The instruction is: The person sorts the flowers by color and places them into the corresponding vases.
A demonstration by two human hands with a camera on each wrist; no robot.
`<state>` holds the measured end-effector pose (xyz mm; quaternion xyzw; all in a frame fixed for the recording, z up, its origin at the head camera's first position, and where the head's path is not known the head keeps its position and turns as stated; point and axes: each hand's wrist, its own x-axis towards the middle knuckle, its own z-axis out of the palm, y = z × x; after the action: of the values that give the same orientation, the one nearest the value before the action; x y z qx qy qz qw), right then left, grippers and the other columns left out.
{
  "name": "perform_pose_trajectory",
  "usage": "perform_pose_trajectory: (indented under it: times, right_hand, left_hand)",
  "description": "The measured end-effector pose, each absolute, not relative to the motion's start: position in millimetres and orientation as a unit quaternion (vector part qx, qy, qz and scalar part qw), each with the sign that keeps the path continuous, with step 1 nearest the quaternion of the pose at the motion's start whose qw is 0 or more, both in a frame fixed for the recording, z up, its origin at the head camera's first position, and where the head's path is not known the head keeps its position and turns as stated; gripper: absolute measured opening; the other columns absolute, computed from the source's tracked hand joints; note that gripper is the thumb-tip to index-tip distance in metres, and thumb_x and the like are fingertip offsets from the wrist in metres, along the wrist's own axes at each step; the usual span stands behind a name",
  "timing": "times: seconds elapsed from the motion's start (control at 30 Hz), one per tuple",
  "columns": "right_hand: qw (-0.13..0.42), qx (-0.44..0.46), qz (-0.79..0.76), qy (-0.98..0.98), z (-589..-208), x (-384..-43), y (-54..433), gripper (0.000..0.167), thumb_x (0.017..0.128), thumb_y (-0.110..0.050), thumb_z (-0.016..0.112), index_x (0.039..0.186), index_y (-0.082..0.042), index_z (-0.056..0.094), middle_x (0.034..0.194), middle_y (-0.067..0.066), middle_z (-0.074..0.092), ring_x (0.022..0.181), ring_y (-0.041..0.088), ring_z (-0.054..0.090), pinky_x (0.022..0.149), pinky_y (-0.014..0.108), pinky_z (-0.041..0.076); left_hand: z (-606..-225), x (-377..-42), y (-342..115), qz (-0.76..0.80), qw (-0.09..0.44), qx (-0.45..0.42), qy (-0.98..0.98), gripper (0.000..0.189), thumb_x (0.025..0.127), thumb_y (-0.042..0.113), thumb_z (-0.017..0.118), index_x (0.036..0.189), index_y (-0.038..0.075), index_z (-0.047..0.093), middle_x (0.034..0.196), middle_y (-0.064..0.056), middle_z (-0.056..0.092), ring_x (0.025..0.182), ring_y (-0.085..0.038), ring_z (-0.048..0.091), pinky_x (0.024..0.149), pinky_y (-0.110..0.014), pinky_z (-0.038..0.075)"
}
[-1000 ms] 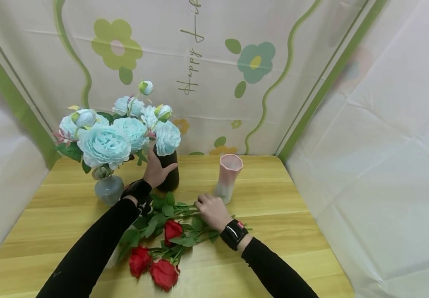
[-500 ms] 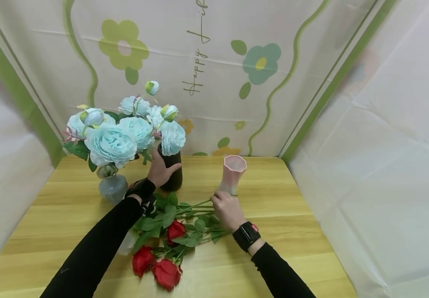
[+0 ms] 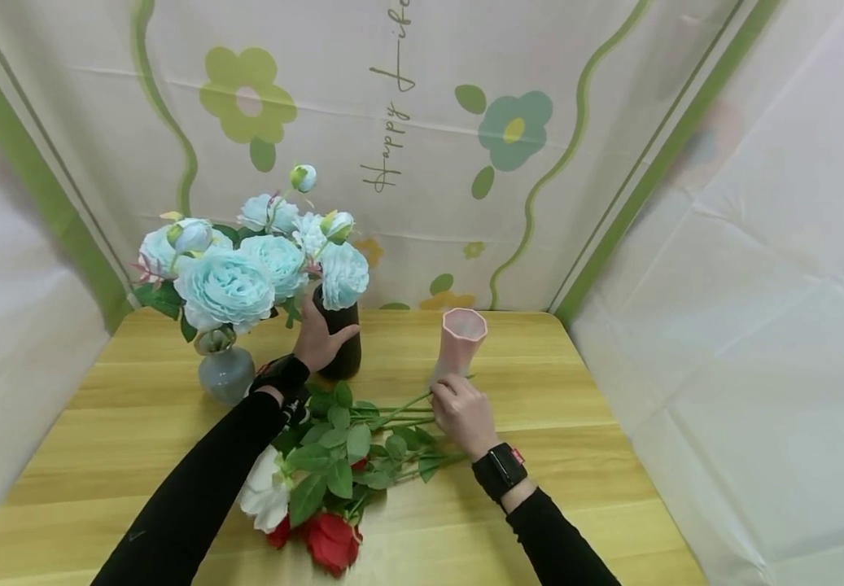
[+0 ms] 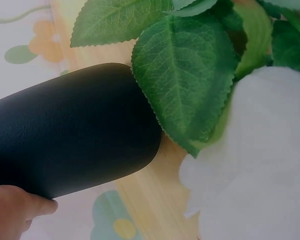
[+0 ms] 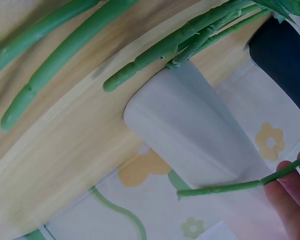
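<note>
In the head view my left hand [image 3: 315,335] holds the side of a black vase [image 3: 348,356], its thumb laid across the front. The left wrist view shows a fingertip [image 4: 40,206] against the dark wall of that vase. My right hand [image 3: 465,413] pinches a green stem [image 5: 220,189] near its cut end, in front of a pink-and-white vase [image 3: 458,346]. Its leaves [image 3: 337,464] and a white flower [image 3: 268,491] lie toward the left forearm, over several red roses [image 3: 332,541].
A grey-blue vase [image 3: 227,376] full of pale blue flowers [image 3: 227,285] stands at the left, its blooms reaching over the black vase. More green stems [image 5: 65,65] lie on the wooden table [image 3: 539,505]. A printed cloth [image 3: 422,203] closes off the back.
My right hand has moved right and slightly back, drawing the stem along. The white flower and its leaves have come out from under the left forearm and cover some roses. The left hand stays at the vase.
</note>
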<state>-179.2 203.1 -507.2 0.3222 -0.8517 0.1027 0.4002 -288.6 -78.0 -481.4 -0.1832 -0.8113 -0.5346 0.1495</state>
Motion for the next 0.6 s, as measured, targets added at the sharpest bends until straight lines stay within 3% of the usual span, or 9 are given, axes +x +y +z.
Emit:
perform_pose_trajectory:
  times: [0.23, 0.37, 0.43, 0.5, 0.6]
  right_hand:
    - [0.402, 0.318, 0.133, -0.849, -508.9, -179.3, 209.2, 0.016, 0.074, 0.008, 0.074, 0.088, 0.001, 0.072, 0.09, 0.011, 0.066, 0.079, 0.025, 0.066, 0.066, 0.035, 0.06]
    - [0.411, 0.305, 0.149, -0.846, -508.7, -180.4, 214.5, 0.015, 0.076, 0.011, 0.072, 0.09, 0.004, 0.071, 0.092, 0.014, 0.065, 0.082, 0.028, 0.066, 0.072, 0.035, 0.059]
    - [0.415, 0.296, 0.162, -0.845, -507.4, -181.2, 216.2, 0.014, 0.078, 0.01, 0.071, 0.091, 0.004, 0.07, 0.092, 0.014, 0.066, 0.083, 0.028, 0.066, 0.073, 0.035, 0.059]
    - [0.42, 0.29, 0.178, -0.841, -506.3, -182.1, 217.4, 0.014, 0.079, 0.011, 0.07, 0.092, 0.005, 0.07, 0.092, 0.015, 0.066, 0.083, 0.028, 0.067, 0.074, 0.035, 0.059]
    - [0.426, 0.283, 0.201, -0.835, -504.7, -182.8, 218.3, 0.015, 0.08, 0.013, 0.071, 0.093, 0.005, 0.069, 0.092, 0.015, 0.066, 0.082, 0.028, 0.067, 0.073, 0.035, 0.059]
  left_hand:
    - [-513.3, -311.9, -82.9, -0.551, 0.176, -0.21, -0.788, 0.101, 0.092, 0.029, 0.073, 0.153, -0.002, -0.001, 0.155, -0.028, 0.007, 0.142, -0.043, 0.017, 0.115, -0.051, 0.018]
    - [-565.6, -358.2, -89.2, -0.554, 0.194, -0.221, -0.779, 0.109, 0.089, 0.04, 0.074, 0.155, 0.008, -0.006, 0.159, -0.02, 0.001, 0.145, -0.034, 0.014, 0.117, -0.043, 0.015]
    - [-573.2, -370.9, -93.3, -0.551, 0.173, -0.212, -0.789, 0.109, 0.09, 0.033, 0.076, 0.154, 0.002, -0.007, 0.158, -0.024, -0.001, 0.145, -0.038, 0.014, 0.117, -0.048, 0.017]
    - [-588.7, -383.1, -94.5, -0.536, 0.2, -0.218, -0.791, 0.108, 0.09, 0.037, 0.075, 0.155, 0.005, -0.005, 0.158, -0.022, 0.001, 0.144, -0.035, 0.017, 0.117, -0.041, 0.018]
    - [-560.7, -359.7, -91.7, -0.543, 0.2, -0.22, -0.786, 0.109, 0.089, 0.032, 0.077, 0.152, -0.003, -0.004, 0.154, -0.028, 0.004, 0.14, -0.042, 0.021, 0.113, -0.05, 0.023]
